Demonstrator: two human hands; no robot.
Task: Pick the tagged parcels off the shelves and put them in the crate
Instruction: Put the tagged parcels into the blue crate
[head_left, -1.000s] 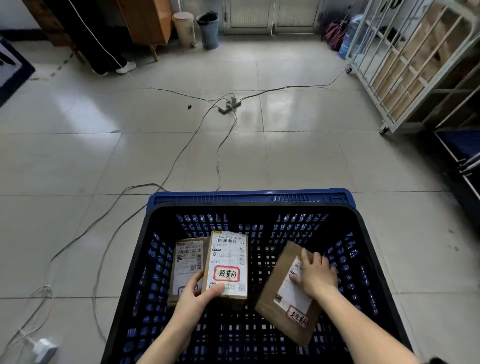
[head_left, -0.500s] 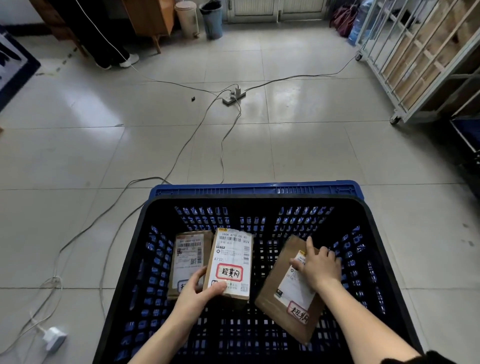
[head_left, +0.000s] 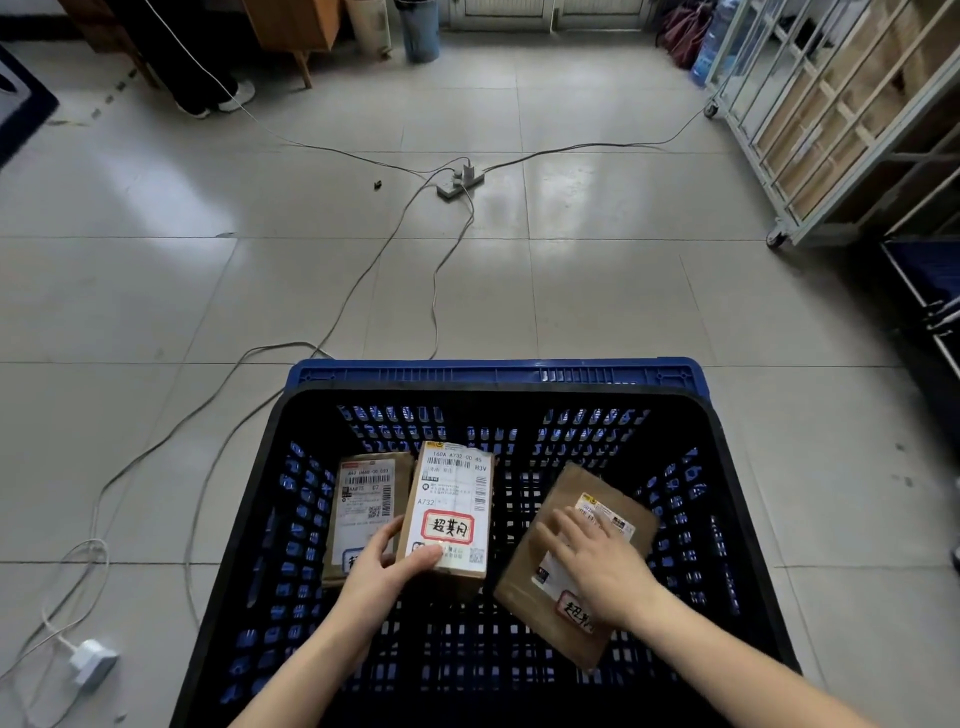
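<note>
**Mia:** What do you see from the head camera?

**Ben:** A dark blue crate (head_left: 493, 373) on the tiled floor. Three parcels are inside it. The left hand (head_left: 387, 569) pinches the middle cardboard box (head_left: 451, 512) at its near end, thumb on top, fingers at the side. That box has a red tag and leans on the smaller box (head_left: 363, 499) by the crate's left wall.

**Mia:** And the other hand?

**Ben:** The right hand (head_left: 597, 564) is spread flat on the brown paper envelope (head_left: 566, 613), near the crate's right wall. It holds nothing; it just presses down.

**Mia:** How would they feel?

**Ben:** I think the boxes are stiff and light. Grab them by the side edges. The envelope looks flat and maybe bendy, so pinch it at an edge.

**Mia:** More to do?

**Ben:** Probably. The shelf rack (head_left: 831, 104) stands far off, by the right side of the floor. Watch the cables (head_left: 436, 291) there!
</note>
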